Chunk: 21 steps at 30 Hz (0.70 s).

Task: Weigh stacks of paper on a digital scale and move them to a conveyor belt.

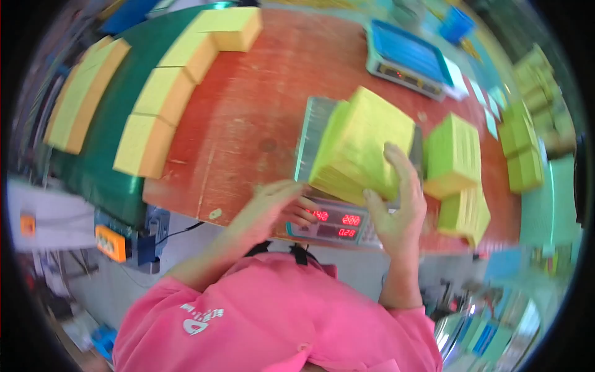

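A thick stack of yellow paper (372, 139) sits askew on a digital scale (313, 139), which has a lit red display along its front. My right hand (401, 201) grips the stack's near right corner, thumb at the front and fingers bent over the right side. Left of the display, my left hand (279, 208) is open and slightly blurred, its fingertips at the scale's front left edge and off the paper. Right of the scale stand a yellow paper block (455, 155) and a smaller, fanned paper block (463, 217).
A row of yellow paper blocks (164, 93) runs along the left of the red tabletop (248, 118), beside a green belt-like surface (93, 170). Another scale (406, 59) with a blue tray stands at the far right. More yellow stacks (520, 149) line the right edge.
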Each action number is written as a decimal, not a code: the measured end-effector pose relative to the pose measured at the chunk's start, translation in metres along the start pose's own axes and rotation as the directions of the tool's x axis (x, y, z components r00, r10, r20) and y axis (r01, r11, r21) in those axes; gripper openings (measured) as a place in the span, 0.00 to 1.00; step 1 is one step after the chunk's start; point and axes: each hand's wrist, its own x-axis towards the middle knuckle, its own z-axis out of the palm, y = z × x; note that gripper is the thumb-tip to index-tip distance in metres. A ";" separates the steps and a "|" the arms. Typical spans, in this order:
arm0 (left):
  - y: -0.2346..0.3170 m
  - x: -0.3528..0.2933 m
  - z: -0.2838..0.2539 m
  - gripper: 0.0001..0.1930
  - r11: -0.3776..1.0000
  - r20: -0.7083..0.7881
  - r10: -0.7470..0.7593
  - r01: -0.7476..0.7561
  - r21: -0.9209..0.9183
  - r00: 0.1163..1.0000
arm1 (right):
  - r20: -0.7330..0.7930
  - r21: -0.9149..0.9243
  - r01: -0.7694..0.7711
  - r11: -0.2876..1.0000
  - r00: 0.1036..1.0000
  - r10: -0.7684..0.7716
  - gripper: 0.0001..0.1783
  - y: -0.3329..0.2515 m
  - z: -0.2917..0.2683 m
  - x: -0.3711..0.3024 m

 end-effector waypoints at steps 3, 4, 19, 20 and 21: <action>0.026 -0.003 -0.020 0.16 0.859 -0.052 0.320 -0.267 0.437 0.946 | -0.185 0.055 -0.112 0.992 0.975 0.120 0.28 0.009 0.001 -0.017; 0.034 0.004 -0.024 0.18 0.617 0.070 0.603 -0.519 0.592 0.795 | -0.291 0.140 -0.138 0.980 0.941 0.174 0.26 0.017 0.003 -0.026; 0.080 0.043 0.040 0.22 -0.379 0.786 0.474 -0.713 0.590 0.398 | -0.310 -0.177 -0.244 0.954 0.933 0.181 0.25 -0.003 0.017 -0.047; 0.081 0.042 0.041 0.20 -0.374 0.786 0.453 -0.710 0.597 0.422 | -0.284 -0.190 -0.236 0.953 0.942 0.177 0.24 -0.001 0.017 -0.046; 0.087 0.040 0.044 0.18 -0.394 0.790 0.458 -0.704 0.591 0.407 | -0.275 -0.197 -0.210 0.958 0.949 0.152 0.24 0.002 0.016 -0.044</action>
